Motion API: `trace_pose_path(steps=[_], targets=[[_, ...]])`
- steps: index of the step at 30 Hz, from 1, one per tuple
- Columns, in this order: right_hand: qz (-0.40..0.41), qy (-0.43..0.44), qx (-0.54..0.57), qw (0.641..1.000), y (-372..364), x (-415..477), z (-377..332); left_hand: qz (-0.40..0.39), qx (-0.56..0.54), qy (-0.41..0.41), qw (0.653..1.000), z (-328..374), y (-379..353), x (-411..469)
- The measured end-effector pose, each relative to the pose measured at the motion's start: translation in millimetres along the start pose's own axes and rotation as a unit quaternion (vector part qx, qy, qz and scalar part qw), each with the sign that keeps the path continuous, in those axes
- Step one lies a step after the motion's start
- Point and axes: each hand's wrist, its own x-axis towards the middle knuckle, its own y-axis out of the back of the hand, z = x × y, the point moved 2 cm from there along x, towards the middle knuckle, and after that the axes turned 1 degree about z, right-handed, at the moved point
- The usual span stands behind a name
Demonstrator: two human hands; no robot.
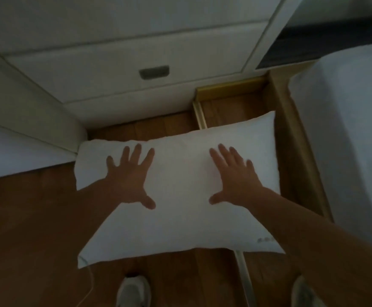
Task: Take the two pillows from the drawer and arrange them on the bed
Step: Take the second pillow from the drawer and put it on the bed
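One white pillow [180,196] lies flat in the middle of the view, its right part over the pulled-out wooden drawer [233,107] and its left part over the floor. My left hand [129,178] is spread flat on the pillow's left half with fingers apart. Spread the same way, my right hand [233,176] is on the right half. Neither hand is closed around the fabric. The bed [349,151] with its pale sheet runs along the right, beside the drawer. I see no second pillow.
A white nightstand [118,69] with a dark recessed handle stands at the back. Another pale mattress edge [14,156] is at the left. Wooden floor [30,229] lies below, with my shoes [134,291] and a thin white cable [87,286] at the bottom.
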Motion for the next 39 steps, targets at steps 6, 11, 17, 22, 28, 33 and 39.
trace_pose_path(steps=[6,11,17,22,28,33,39], targets=[[-0.017,0.043,-0.204,0.978,-78,37,-18,-0.006,0.065,0.008,0.998,19,-90,37],[0.182,0.11,-0.157,0.965,-104,36,-37,0.124,0.07,-0.032,0.989,40,-122,40],[0.183,0.144,-0.055,0.971,-73,10,-32,0.114,-0.035,-0.116,0.986,23,-94,8],[0.151,0.114,0.022,0.982,12,-55,-22,0.094,-0.191,-0.1,0.972,56,-23,-45],[0.187,0.055,0.036,0.98,177,-138,39,0.131,-0.244,-0.131,0.952,155,113,-95],[0.253,0.044,-0.001,0.966,325,-211,145,0.172,-0.188,-0.199,0.946,295,236,-108],[0.305,-0.013,-0.039,0.951,449,-277,330,0.196,-0.232,-0.244,0.921,511,352,-82]])
